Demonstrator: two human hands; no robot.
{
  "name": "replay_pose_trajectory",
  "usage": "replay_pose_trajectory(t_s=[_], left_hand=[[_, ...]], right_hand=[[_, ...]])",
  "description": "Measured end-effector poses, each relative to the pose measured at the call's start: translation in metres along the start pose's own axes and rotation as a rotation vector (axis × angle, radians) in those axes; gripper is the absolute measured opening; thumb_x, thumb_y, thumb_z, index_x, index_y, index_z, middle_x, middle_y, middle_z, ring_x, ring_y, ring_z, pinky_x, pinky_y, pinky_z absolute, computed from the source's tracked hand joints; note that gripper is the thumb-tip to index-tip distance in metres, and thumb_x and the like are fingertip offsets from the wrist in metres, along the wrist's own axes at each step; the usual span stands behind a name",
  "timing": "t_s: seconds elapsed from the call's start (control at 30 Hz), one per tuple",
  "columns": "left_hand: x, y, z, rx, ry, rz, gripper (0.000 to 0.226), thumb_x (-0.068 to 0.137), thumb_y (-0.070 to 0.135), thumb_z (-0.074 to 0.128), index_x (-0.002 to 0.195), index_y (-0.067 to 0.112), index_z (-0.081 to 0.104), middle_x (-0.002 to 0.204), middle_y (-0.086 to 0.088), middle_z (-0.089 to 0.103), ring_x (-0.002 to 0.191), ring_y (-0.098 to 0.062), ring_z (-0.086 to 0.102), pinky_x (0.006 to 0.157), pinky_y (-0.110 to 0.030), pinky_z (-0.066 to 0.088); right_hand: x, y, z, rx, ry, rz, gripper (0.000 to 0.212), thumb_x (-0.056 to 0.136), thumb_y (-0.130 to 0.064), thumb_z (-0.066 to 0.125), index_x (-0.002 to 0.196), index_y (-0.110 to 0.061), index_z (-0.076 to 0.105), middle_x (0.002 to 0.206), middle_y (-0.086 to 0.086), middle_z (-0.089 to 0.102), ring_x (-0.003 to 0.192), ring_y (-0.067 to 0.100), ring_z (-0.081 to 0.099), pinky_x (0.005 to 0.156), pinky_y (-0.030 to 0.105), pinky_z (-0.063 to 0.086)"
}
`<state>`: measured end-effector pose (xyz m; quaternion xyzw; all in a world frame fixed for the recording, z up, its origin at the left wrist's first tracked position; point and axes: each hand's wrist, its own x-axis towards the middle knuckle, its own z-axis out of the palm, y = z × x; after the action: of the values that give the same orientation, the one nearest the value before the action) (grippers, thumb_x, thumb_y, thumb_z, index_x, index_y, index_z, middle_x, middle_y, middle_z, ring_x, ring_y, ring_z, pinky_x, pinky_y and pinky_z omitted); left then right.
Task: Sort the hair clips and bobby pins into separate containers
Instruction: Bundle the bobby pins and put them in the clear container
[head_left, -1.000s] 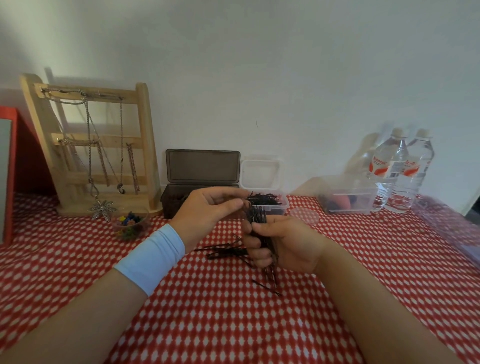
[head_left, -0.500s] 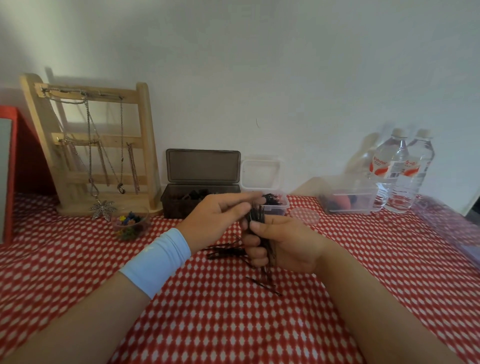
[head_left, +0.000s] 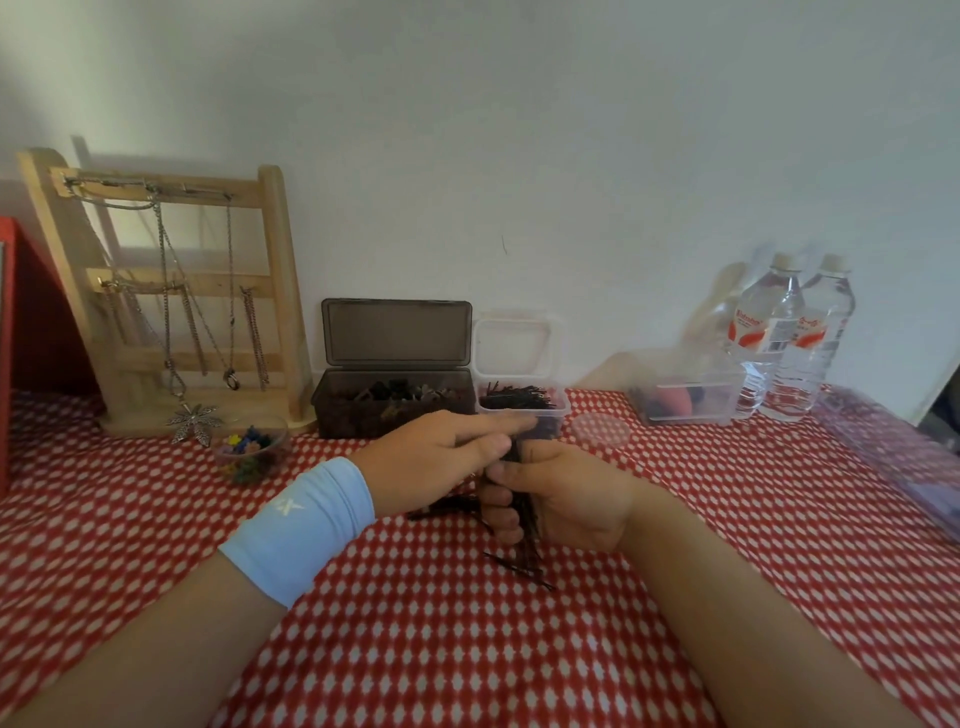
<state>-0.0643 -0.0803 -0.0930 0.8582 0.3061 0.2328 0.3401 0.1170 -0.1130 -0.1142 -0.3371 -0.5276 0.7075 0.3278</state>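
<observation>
L hand (head_left: 441, 457) has dropped and flattened since 1 s ago, fingers straight over the bundle top. R hand (head_left: 561, 499) grips black bobby pins (head_left: 524, 525) upright, a few loose on bench (head_left: 467, 649). Clear tub (head_left: 551, 414) behind holds more pins; dark box (head_left: 353, 415), lid up, holds hair clips (head_left: 395, 392).

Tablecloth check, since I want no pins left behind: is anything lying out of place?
Yes. A few loose bobby pins lie scattered on the red checked tablecloth below and beside the right hand, outside the small clear container that holds the other pins. The right hand grips a bundle of pins.
</observation>
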Motion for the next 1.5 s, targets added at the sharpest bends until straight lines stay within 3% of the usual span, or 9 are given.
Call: replay_pose_trajectory(t_s=[0.2, 0.37, 0.57, 0.7, 0.87, 1.07, 1.2, 1.37, 1.5], left_hand=[[0.009, -0.006, 0.016, -0.858, 0.271, -0.236, 0.028, 0.103, 0.019, 0.045, 0.125, 0.019, 0.062, 0.126, -0.017, 0.065, 0.102, -0.022, 0.066, 0.089, -0.042, 0.055], [0.003, 0.005, 0.025, -0.549, -0.029, -0.357, 0.019, 0.096, 0.021, 0.06, 0.112, 0.013, 0.068, 0.101, -0.003, 0.077, 0.078, -0.017, 0.072, 0.063, -0.021, 0.05], [0.007, 0.006, 0.035, -0.7, 0.16, -0.393, 0.016, 0.097, 0.013, 0.058, 0.1, 0.004, 0.071, 0.085, -0.006, 0.077, 0.06, -0.012, 0.068, 0.05, -0.016, 0.047], [0.004, 0.007, 0.034, -0.8, 0.094, -0.473, 0.017, 0.097, 0.015, 0.058, 0.106, 0.005, 0.068, 0.092, -0.008, 0.076, 0.069, -0.013, 0.07, 0.059, -0.018, 0.053], [0.004, 0.018, 0.025, -1.213, 0.125, -0.51, 0.025, 0.099, -0.001, 0.045, 0.117, -0.008, 0.06, 0.123, -0.029, 0.063, 0.114, -0.035, 0.065, 0.092, -0.038, 0.056], [0.003, 0.022, 0.026, -1.45, 0.011, -0.467, 0.036, 0.098, 0.0, 0.035, 0.125, -0.015, 0.053, 0.126, -0.033, 0.06, 0.124, -0.039, 0.056, 0.11, -0.047, 0.039], [0.001, 0.02, 0.027, -1.567, -0.018, -0.421, 0.04, 0.093, 0.0, 0.039, 0.128, -0.015, 0.051, 0.129, -0.035, 0.056, 0.127, -0.041, 0.053, 0.112, -0.048, 0.037], [-0.002, 0.023, 0.018, -0.733, -0.055, -0.64, 0.025, 0.103, 0.016, 0.041, 0.112, 0.003, 0.06, 0.109, -0.024, 0.071, 0.106, -0.035, 0.068, 0.094, -0.041, 0.055], [0.01, 0.013, -0.002, -0.089, 0.385, -0.381, 0.02, 0.102, 0.02, 0.044, 0.106, 0.019, 0.064, 0.107, -0.006, 0.072, 0.097, -0.019, 0.07, 0.093, -0.042, 0.055]], right_hand=[[0.006, -0.014, -0.001, 0.389, 0.104, -0.281, 0.013, 0.101, -0.016, 0.043, 0.1, -0.012, 0.056, 0.072, 0.0, 0.044, 0.06, 0.012, 0.043, 0.056, 0.024, 0.041], [0.014, -0.018, -0.007, 0.479, 0.318, -0.511, 0.014, 0.105, -0.014, 0.037, 0.097, -0.015, 0.049, 0.068, -0.002, 0.04, 0.057, 0.011, 0.039, 0.053, 0.023, 0.041], [0.015, -0.011, 0.0, 0.313, 0.35, -0.508, 0.017, 0.107, -0.009, 0.035, 0.108, -0.012, 0.051, 0.072, 0.001, 0.049, 0.064, 0.015, 0.049, 0.068, 0.031, 0.046], [0.018, -0.008, 0.0, 0.267, 0.365, -0.489, 0.018, 0.108, -0.007, 0.034, 0.103, -0.013, 0.05, 0.067, -0.001, 0.047, 0.061, 0.015, 0.045, 0.066, 0.031, 0.043], [0.017, -0.012, -0.009, 0.283, 0.434, -0.553, 0.021, 0.108, -0.01, 0.036, 0.1, -0.015, 0.055, 0.068, -0.002, 0.048, 0.061, 0.014, 0.045, 0.069, 0.032, 0.046], [0.016, -0.004, -0.006, -0.164, 0.592, -0.492, 0.016, 0.108, -0.016, 0.041, 0.106, -0.014, 0.057, 0.073, -0.003, 0.059, 0.073, 0.018, 0.058, 0.087, 0.043, 0.056], [0.012, -0.004, -0.001, -0.358, 0.534, -0.399, 0.017, 0.108, -0.019, 0.041, 0.104, -0.02, 0.058, 0.073, -0.006, 0.058, 0.074, 0.011, 0.057, 0.077, 0.027, 0.052], [0.007, -0.006, -0.004, -0.35, 0.482, -0.336, 0.017, 0.108, -0.017, 0.04, 0.104, -0.012, 0.056, 0.071, -0.003, 0.049, 0.069, 0.014, 0.049, 0.071, 0.028, 0.046], [0.004, -0.008, -0.008, -0.102, 0.343, -0.238, 0.016, 0.108, -0.018, 0.04, 0.106, -0.012, 0.054, 0.072, -0.001, 0.049, 0.066, 0.016, 0.049, 0.063, 0.031, 0.048]])
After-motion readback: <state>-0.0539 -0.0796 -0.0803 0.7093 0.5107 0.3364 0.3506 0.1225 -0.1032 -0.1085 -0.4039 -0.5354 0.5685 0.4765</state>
